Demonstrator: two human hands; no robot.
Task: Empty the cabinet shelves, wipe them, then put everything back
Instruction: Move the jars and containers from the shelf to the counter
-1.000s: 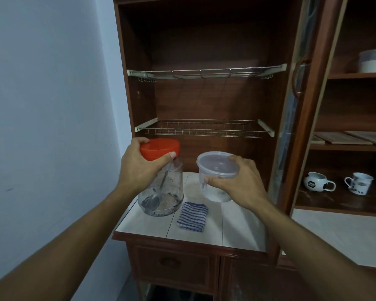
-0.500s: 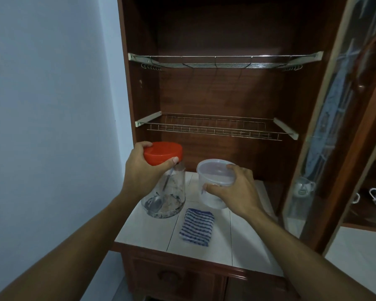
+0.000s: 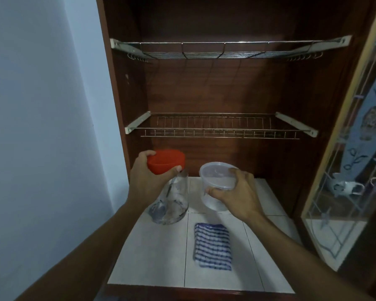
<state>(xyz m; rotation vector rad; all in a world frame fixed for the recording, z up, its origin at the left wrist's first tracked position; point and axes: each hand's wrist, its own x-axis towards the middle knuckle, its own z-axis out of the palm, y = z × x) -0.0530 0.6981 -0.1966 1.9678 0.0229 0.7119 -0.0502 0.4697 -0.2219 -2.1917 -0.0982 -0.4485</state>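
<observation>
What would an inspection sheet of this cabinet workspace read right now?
Surface: white tiled counter, inside the wooden cabinet.
Job's things: red-lidded jar, tilted, spoon inside; clear tub, lidded; striped cloth folded on the counter; upper rack and lower rack bare.
Clutter: mug behind the glass door.
Grippers: left hand grips the jar's lid; right hand grips the tub's rim.
Cables: nothing seen.
Surroundings: blue wall at left; glass door at right.

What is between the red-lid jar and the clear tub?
Nothing: the gap between the jar and tub shows only white counter tile, in the head view.
</observation>
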